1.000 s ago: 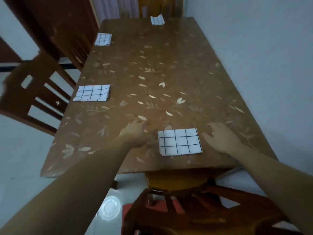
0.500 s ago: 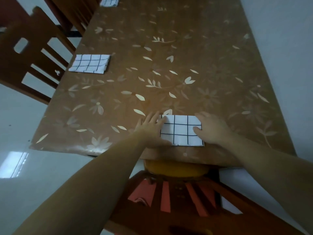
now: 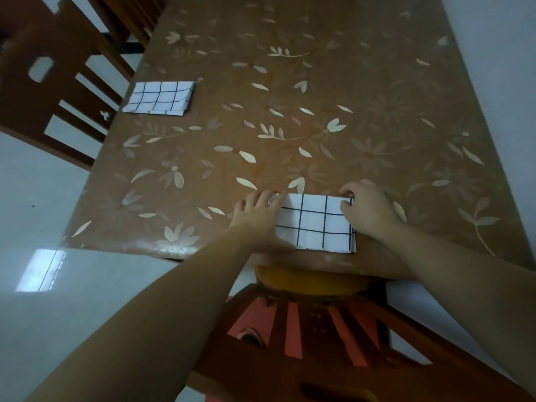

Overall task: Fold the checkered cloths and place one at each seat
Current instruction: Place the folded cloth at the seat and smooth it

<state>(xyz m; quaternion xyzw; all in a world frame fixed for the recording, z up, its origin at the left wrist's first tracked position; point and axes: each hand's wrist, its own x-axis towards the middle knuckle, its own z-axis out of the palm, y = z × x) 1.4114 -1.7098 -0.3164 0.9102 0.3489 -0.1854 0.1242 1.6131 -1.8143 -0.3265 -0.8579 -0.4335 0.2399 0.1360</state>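
— Where did the near checkered cloth (image 3: 316, 223) lie?

— It lay folded flat on the table (image 3: 290, 134), right at the near edge, above the orange seat of the near chair (image 3: 307, 338) tucked under that end.

— And the hands?

— The left hand (image 3: 256, 220) lay flat over the cloth's left edge, fingers spread and palm down, gripping nothing. The right hand (image 3: 367, 210) sat at the cloth's right edge with its fingers curled in; the fingertips touched the top right corner, but whether they pinched the fabric or only pressed on it could not be told.

— Was there another cloth?

— Yes. A second folded checkered cloth (image 3: 159, 97) rested near the table's left edge, well apart from the first, just beside the side chair (image 3: 43, 91) with the slatted wooden back.

— What did the table look like?

— It wore a brown covering printed with pale leaves and flowers. Its right side ran close along a pale wall (image 3: 499, 68), and a glossy light floor (image 3: 43, 227) showed to the left.
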